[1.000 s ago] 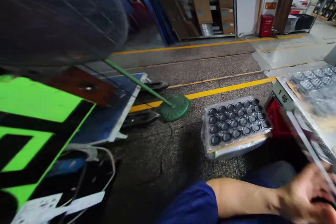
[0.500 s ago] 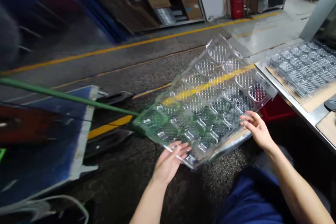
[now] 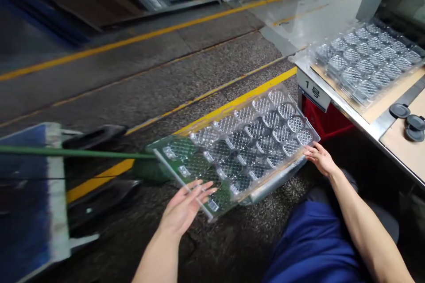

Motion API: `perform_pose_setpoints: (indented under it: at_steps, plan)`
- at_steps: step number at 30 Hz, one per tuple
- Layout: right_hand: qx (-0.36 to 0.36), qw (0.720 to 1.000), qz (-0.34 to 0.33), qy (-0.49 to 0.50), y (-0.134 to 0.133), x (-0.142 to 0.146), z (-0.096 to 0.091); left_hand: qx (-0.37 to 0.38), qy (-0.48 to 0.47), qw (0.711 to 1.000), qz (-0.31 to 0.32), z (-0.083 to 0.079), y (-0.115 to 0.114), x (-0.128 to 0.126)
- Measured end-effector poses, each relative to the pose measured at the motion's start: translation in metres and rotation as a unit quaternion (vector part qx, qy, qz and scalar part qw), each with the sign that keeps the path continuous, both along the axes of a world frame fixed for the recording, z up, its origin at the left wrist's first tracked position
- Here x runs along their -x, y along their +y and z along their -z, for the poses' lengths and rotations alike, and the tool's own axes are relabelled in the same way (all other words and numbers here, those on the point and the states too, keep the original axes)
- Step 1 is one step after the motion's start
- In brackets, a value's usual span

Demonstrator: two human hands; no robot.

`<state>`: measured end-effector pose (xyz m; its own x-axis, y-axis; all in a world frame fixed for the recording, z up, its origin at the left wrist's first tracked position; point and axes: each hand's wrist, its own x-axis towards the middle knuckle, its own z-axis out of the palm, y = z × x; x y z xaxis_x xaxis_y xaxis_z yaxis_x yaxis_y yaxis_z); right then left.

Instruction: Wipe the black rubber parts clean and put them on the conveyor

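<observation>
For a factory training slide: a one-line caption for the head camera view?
Left hand and right hand at the edges of a clear plastic blister tray, above a speckled factory floor.

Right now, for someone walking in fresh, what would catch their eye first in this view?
A clear plastic blister tray stands out at the centre, low over the floor between the left hand and right hand. To the right, more such trays lie on a steel-edged table. Behind, a bright yellow floor line cuts diagonally.
</observation>
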<state>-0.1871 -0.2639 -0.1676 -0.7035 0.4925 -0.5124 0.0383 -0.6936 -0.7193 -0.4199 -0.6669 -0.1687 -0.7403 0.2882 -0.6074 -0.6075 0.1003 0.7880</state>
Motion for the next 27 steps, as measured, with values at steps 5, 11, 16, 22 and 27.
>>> perform_pose_setpoints:
  at_steps: [5,11,16,22,27]
  plan:
    - [0.012,0.988,-0.125,0.091,-0.059,0.021,-0.003,0.061,-0.004,0.993,-0.096,0.018,-0.037,0.017]
    - [0.054,0.97,-0.197,0.13,-0.111,0.042,0.013,0.134,-0.031,0.981,-0.136,0.023,-0.08,0.014]
    - [0.025,0.987,-0.148,0.05,-0.089,0.026,0.021,0.146,-0.001,0.987,-0.07,0.019,-0.058,0.015]
    - [-0.066,0.988,-0.132,0.051,-0.061,0.038,-0.006,0.101,0.052,0.992,-0.048,0.011,-0.027,0.012]
    - [-0.209,0.972,-0.099,0.047,-0.018,0.045,-0.067,0.161,0.093,0.98,-0.073,-0.047,-0.039,0.025]
